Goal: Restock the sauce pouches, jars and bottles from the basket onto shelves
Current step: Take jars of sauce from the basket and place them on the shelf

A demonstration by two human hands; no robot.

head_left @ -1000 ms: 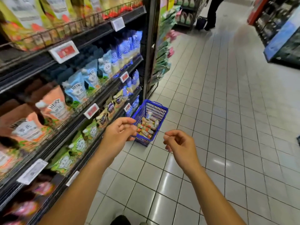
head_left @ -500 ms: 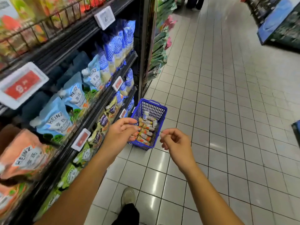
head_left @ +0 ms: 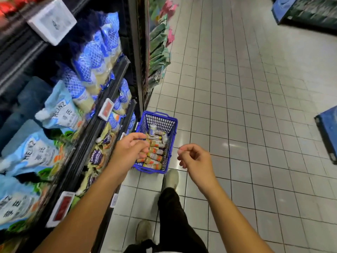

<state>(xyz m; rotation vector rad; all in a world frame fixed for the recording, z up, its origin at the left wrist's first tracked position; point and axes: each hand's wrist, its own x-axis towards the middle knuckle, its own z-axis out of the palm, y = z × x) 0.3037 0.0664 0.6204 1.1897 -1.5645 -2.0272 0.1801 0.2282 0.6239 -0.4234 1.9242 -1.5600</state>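
Blue plastic basket (head_left: 160, 119) stands on the floor tiles at the foot of the shelves (head_left: 109, 88). Small bottles (head_left: 155, 158) lie side by side in it. The left hand (head_left: 130, 152) hangs over the basket's near left corner, its fingers loosely curled and empty. Whether it touches a bottle cannot be told. The right hand (head_left: 196, 159) hovers off the basket's right edge, also loosely curled and empty. The bottles look rigid, smooth and probably breakable, so each is best gripped round its body rather than by the cap.
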